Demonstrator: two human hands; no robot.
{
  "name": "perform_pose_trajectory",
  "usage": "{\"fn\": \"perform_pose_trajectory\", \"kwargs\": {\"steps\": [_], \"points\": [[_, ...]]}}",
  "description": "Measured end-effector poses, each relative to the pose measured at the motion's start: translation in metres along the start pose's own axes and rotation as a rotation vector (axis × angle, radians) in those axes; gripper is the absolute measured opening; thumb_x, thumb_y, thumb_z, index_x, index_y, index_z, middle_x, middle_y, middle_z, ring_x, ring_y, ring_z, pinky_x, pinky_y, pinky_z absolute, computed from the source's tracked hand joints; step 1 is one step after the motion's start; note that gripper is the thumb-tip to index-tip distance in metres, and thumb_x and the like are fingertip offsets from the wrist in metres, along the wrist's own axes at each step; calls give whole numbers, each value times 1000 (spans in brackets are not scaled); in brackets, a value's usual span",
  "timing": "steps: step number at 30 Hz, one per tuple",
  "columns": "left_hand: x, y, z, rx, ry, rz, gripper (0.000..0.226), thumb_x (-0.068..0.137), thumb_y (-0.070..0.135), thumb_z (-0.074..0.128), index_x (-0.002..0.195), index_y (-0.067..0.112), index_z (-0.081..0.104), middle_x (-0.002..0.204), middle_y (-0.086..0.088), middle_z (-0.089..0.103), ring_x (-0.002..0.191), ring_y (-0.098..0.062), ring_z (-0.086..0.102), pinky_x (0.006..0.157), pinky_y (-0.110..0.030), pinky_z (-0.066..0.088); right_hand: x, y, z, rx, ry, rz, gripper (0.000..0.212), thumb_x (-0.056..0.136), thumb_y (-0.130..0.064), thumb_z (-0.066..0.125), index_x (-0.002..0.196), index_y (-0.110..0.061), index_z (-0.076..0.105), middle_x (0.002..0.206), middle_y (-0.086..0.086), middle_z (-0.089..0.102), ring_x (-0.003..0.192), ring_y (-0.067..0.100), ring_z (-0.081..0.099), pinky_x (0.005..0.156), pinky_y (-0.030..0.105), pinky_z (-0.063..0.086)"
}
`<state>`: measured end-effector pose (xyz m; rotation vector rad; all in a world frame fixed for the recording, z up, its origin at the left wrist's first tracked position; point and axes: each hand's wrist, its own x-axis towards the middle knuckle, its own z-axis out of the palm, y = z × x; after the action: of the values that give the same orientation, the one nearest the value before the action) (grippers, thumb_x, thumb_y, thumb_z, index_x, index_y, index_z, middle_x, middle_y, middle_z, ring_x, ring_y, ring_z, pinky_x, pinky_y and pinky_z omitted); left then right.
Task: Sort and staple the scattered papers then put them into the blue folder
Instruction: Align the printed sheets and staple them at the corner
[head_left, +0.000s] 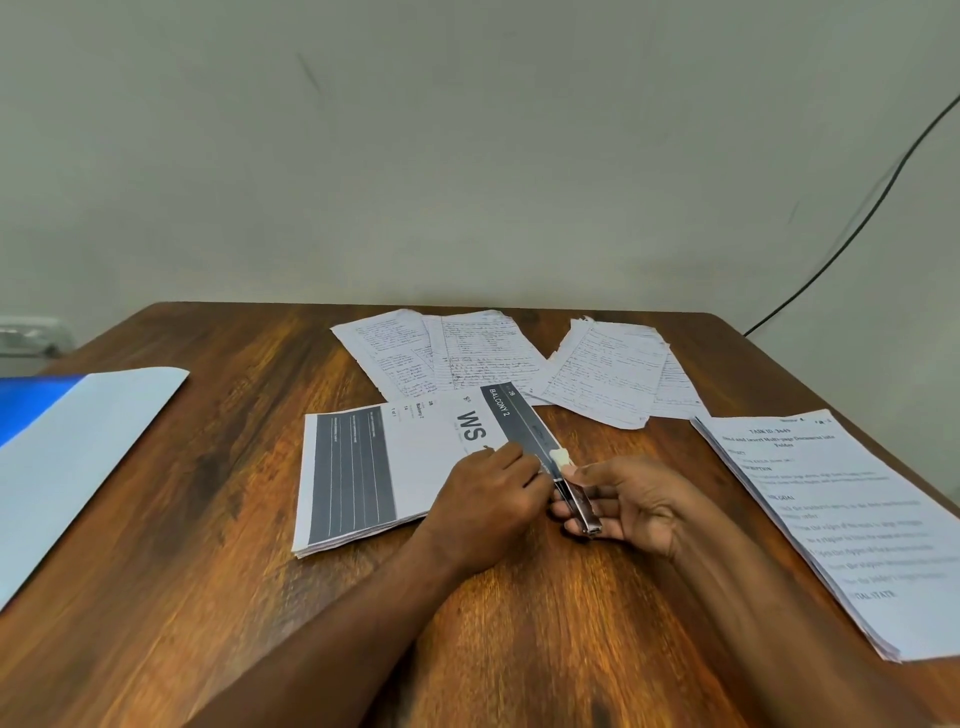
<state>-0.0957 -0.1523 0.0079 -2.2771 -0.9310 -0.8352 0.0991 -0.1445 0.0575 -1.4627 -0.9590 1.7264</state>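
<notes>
Far left on the counter (218, 545), the blue folder (31, 402) lies flat at the edge, a pale sheet (88, 457) slanting over it. Moving in, the printed stack (384, 467) marked "WS" and "BALCONY 2" sits mid-counter, pages squared up. The left hand (485, 512) is down on that stack's near right corner, fingers curled and pinching the edge of the paper. Right beside it, the stapler (569, 486), slim and dark with a white tip, is angled over that same corner, its nose on the paper. The right hand (631, 501) cups the stapler's rear end, fingers curled under, thumb on top. Behind the hands, handwritten sheets (447, 353) fan out near the wall, a second handwritten pile (608, 374) just to their right, overlapping loosely. Far right, a typed stack (831, 519) lies by the edge, well apart from the hands. A black cable (872, 208) runs down the wall.
</notes>
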Motion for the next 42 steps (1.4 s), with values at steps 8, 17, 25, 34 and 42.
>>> {"fn": "perform_pose_trajectory", "kwargs": {"steps": [8, 17, 25, 34, 42], "points": [[-3, -1, 6, -22, 21, -45, 37, 91, 13, 71, 128, 11, 70, 81, 1, 66, 74, -19, 59, 55, -34, 45, 0, 2, 2, 1, -17, 14, 20, 92, -4, 71, 108, 8, 69, 98, 25, 77, 75, 29, 76, 64, 39, 65], [-3, -5, 7, -121, 8, -129, 36, 93, 25, 53, 122, 20, 73, 80, 5, 64, 74, -18, 60, 54, -31, 42, -1, 4, 3, -49, -23, -1, 20, 95, -9, 69, 110, 3, 71, 106, 22, 78, 78, 26, 75, 62, 34, 63], [-1, -4, 6, -116, -10, -133, 32, 91, 23, 65, 121, 21, 75, 81, 5, 64, 73, -19, 60, 54, -30, 42, -1, 7, 8, -44, 4, -41, 24, 93, -11, 72, 113, 3, 71, 102, 20, 79, 83, 25, 75, 66, 34, 63], [0, -3, 3, -121, -11, -134, 41, 84, 20, 75, 125, 21, 74, 79, 5, 62, 73, -18, 58, 53, -31, 41, -2, 6, 16, -18, 82, -72, 46, 87, -44, 79, 106, -1, 74, 96, 20, 79, 79, 27, 77, 65, 37, 64], [-1, -5, 5, -109, 28, -139, 32, 89, 20, 73, 120, 19, 76, 79, 3, 64, 73, -18, 59, 55, -32, 43, -4, 2, 17, -6, 66, -29, 47, 83, -44, 82, 99, 0, 74, 95, 19, 79, 75, 26, 76, 65, 39, 63]]}}
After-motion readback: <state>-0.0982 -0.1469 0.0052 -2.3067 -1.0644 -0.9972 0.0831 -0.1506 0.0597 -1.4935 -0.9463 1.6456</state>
